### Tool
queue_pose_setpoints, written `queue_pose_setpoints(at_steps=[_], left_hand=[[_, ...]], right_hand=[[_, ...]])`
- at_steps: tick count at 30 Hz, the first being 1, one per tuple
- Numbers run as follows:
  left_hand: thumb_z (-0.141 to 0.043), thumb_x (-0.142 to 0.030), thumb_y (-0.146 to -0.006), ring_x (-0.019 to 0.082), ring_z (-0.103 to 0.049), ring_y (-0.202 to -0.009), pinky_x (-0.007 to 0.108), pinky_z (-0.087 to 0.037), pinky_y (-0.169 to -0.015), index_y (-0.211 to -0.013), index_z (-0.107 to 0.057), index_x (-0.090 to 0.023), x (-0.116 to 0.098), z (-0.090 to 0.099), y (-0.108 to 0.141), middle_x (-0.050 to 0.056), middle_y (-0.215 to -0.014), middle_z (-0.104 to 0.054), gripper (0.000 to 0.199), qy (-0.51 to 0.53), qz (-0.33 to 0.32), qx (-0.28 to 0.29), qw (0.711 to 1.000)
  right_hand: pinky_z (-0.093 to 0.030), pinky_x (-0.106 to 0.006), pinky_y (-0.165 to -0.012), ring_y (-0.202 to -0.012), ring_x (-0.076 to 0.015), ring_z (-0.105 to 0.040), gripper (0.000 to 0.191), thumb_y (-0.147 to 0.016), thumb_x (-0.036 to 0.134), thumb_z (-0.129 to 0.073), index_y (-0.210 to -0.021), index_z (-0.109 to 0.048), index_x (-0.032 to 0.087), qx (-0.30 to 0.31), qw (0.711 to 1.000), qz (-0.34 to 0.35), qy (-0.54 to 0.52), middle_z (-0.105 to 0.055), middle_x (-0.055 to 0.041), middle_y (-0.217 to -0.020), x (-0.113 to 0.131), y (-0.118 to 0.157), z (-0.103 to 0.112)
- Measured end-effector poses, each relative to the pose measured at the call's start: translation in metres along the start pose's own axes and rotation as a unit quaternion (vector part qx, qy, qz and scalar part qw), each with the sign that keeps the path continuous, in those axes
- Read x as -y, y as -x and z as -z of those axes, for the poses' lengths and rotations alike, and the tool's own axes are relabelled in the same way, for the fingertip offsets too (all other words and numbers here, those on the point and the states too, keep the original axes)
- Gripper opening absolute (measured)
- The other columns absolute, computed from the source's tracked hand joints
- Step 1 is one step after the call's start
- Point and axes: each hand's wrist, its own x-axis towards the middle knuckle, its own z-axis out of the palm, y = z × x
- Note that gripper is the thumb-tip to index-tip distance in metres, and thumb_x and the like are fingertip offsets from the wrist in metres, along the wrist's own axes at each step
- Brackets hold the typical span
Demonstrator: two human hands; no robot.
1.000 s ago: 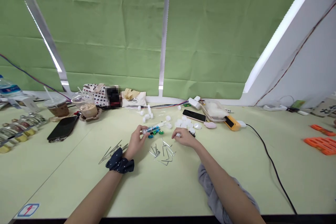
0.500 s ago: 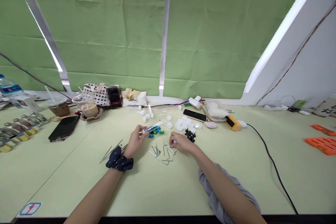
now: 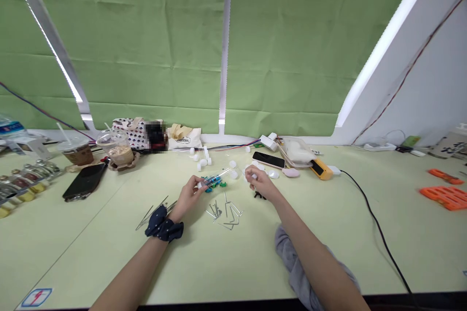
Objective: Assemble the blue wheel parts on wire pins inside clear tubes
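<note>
My left hand [image 3: 190, 195] grips a clear tube [image 3: 219, 175] by its white-capped end; dark bits show inside. Under and beside the tube lie small blue and green pieces [image 3: 223, 184]. My right hand [image 3: 257, 182] is closed near the tube's far end, over white round caps [image 3: 273, 174]; what its fingers pinch is too small to name. Black pieces [image 3: 260, 195] show partly below that hand. Between the hands and nearer me lie bent metal keys [image 3: 232, 214] and a bunch of screws [image 3: 216, 212].
More thin metal rods [image 3: 148, 216] lie by my left wrist. Behind are a phone [image 3: 269, 159], a yellow tool [image 3: 321, 169] and a cloth bag [image 3: 184, 137]. Cups [image 3: 77, 151] and a black phone [image 3: 85, 181] stand or lie left. A black cable [image 3: 372, 214] runs down the right.
My right hand has moved up and slightly right, from beside the metal keys to the white caps, and now covers most black pieces. My left hand keeps hold of the tube.
</note>
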Motion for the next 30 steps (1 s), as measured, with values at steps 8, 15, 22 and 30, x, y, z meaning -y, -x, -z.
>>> queue_pose_setpoints(at_steps=[8,15,22,30], left_hand=[[-0.052,-0.041,-0.08,0.021,-0.058,-0.094,0.037,-0.048,-0.079,-0.095,-0.05,-0.019,-0.003,0.0,0.0,0.009,-0.102,-0.061,0.027,0.008,-0.025,0.064,0.998],[-0.052,-0.039,-0.08,0.021,-0.056,-0.093,0.037,-0.048,-0.078,-0.095,-0.05,-0.018,-0.01,-0.002,0.004,0.01,-0.098,-0.06,0.026,0.019,-0.036,0.127,0.991],[-0.051,-0.036,-0.082,0.019,-0.056,-0.092,0.036,-0.046,-0.078,-0.095,-0.049,-0.018,-0.009,-0.002,0.004,0.008,-0.097,-0.058,0.022,0.06,-0.039,0.146,0.987],[-0.054,-0.037,-0.081,0.02,-0.055,-0.092,0.035,-0.043,-0.079,-0.094,-0.048,-0.017,-0.013,-0.003,0.007,0.008,-0.097,-0.058,0.024,0.093,-0.024,0.174,0.98]], right_hand=[[-0.039,-0.019,-0.044,-0.055,-0.0067,-0.039,0.031,-0.071,0.046,-0.062,-0.069,-0.056,0.016,0.115,0.985,-0.085,-0.1,-0.045,-0.0009,-0.078,0.01,0.005,0.015],[-0.039,-0.019,-0.045,-0.056,-0.0068,-0.039,0.028,-0.072,0.043,-0.062,-0.067,-0.057,0.016,0.178,0.977,-0.083,-0.084,-0.046,-0.0018,-0.08,0.021,0.007,0.009],[-0.038,-0.02,-0.045,-0.056,-0.0068,-0.039,0.028,-0.071,0.043,-0.063,-0.066,-0.057,0.016,0.176,0.976,-0.08,-0.096,-0.046,-0.0016,-0.082,0.025,0.008,0.006],[-0.039,-0.019,-0.045,-0.058,-0.0075,-0.042,0.029,-0.073,0.045,-0.061,-0.071,-0.056,0.017,0.128,0.988,-0.062,-0.053,-0.046,-0.0017,-0.082,0.015,0.006,0.0]])
